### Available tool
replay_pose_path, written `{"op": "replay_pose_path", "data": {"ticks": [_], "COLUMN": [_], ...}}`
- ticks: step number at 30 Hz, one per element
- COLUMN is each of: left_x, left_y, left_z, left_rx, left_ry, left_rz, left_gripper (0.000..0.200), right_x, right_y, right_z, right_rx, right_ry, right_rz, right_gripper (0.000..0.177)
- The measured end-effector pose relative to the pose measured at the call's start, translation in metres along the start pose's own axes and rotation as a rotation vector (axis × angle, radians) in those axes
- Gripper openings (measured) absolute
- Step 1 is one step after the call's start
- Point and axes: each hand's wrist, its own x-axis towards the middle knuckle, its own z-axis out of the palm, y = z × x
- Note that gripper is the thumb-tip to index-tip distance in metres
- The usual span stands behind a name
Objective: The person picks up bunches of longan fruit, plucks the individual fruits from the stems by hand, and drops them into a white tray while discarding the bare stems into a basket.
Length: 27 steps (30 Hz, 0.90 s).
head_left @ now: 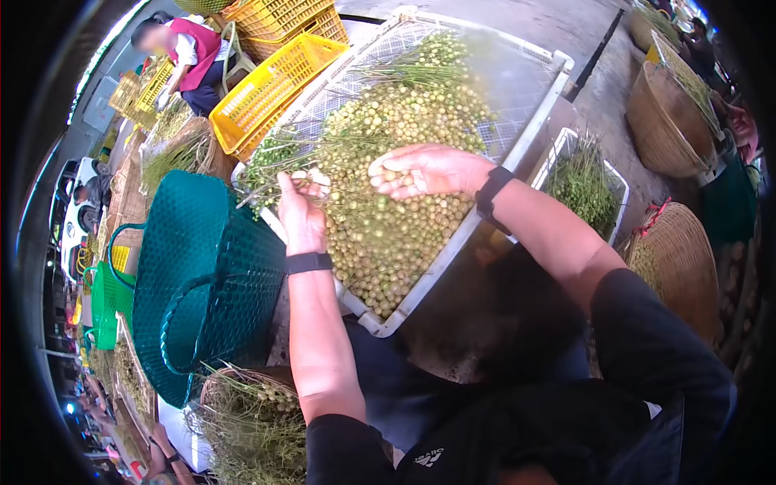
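Observation:
A white mesh tray [529, 133] holds a heap of small round yellow-green fruits [392, 259], with thin green stems among them. Over the tray's left part, my left hand [303, 212] has its fingers bent around some stems and a few fruits. My right hand [432, 171] is palm up above the middle of the heap, its fingers curled around several loose fruits. Both wrists wear dark bands. A bundle of green stems [424, 65] lies at the far end of the tray.
Left of the tray stands a teal woven basket [182, 275]; yellow crates [275, 89] are beyond it. A smaller white tray [622, 190] and wicker baskets [679, 267] are on the right. A person in a red vest [198, 52] sits at upper left.

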Motion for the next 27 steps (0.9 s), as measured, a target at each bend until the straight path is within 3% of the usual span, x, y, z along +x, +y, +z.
{"op": "replay_pose_path", "data": {"ticks": [3, 7, 11, 13, 16, 25, 27], "left_x": [-0.008, -0.003, 0.001, 0.002, 0.0, -0.007, -0.006], "left_y": [0.005, 0.004, 0.002, 0.002, 0.002, -0.005, -0.002], "left_z": [0.006, 0.001, -0.003, -0.001, -0.001, -0.003, 0.004], "left_rx": [-0.015, 0.003, -0.018, -0.034, -0.034, -0.064, -0.005], "left_ry": [0.004, -0.024, -0.036, -0.018, -0.011, -0.054, -0.018], "left_rz": [-0.039, -0.027, -0.054, -0.05, -0.048, -0.055, 0.053], "left_gripper": [0.031, 0.029, 0.035, 0.035, 0.034, 0.029, 0.026], "right_x": [0.014, 0.015, 0.015, 0.014, 0.016, 0.022, 0.024], "right_y": [0.004, -0.001, -0.002, 0.002, 0.005, 0.016, 0.029], "right_z": [-0.012, -0.017, -0.023, -0.022, -0.024, -0.028, -0.037], "right_rx": [0.178, 0.226, 0.282, 0.225, 0.202, -0.025, -0.164], "right_ry": [-0.14, -0.04, -0.105, -0.016, 0.005, 0.208, 0.173], "right_rz": [0.018, 0.056, 0.05, -0.106, -0.114, -0.147, -0.283], "right_gripper": [0.041, 0.051, 0.041, 0.032, 0.027, 0.022, 0.031]}}
